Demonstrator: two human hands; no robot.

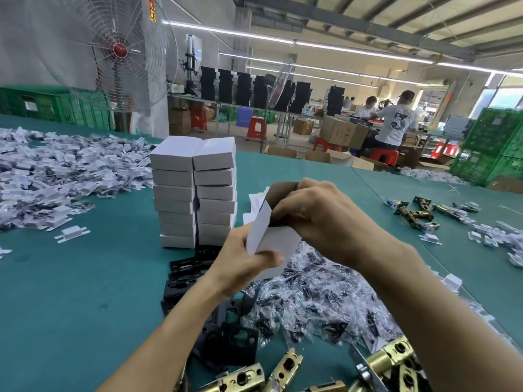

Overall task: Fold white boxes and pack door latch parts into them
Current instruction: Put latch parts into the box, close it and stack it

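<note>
White box (273,240), half folded, sits above the table (85,278) between both hands, tilted with its open end up and away from me. My left hand (243,261) grips its lower end, thumb lying across the near white face. My right hand (314,213) is curled over the upper end, fingers bent round the top flap; I cannot tell whether the fingertips reach inside.

Just behind and to the left stands a double stack of folded boxes (195,193), two columns touching side by side. Black plates (184,275) lie on the table at the foot of that stack and run under my left forearm. A heap of small clear bags (311,295) with dark contents spreads under my right forearm. Brass latches (285,369) lie at the near edge, below the bags, and a few more latches (418,212) lie well apart on the right. A wide pile of white plastic pieces (56,171) covers the far left of the table, near a big fan (119,49)
</note>
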